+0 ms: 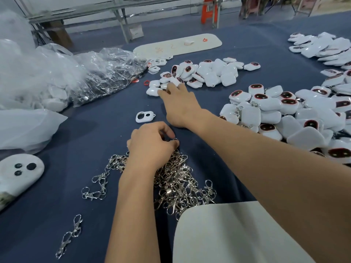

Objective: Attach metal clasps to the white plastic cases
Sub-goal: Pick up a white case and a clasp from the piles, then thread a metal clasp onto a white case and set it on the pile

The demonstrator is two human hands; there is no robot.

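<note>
Two bare hands work over a dark blue cloth-covered table [79, 141]. The left hand [152, 143], fingers curled, pinches a metal clasp at the far edge of the heap of metal clasps [178, 185] near the middle. The right hand [180, 103] reaches farther, fingers extended onto a pile of white plastic cases [209, 74]. A larger pile of cases with clasps attached [275, 114] lies at right. A single white frame piece [145, 116] lies between the hands, left of the right wrist.

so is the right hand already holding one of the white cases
No, the right hand reaches with straight fingers to the near edge of the white cases, only touching them, with none lifted or gripped.
</note>
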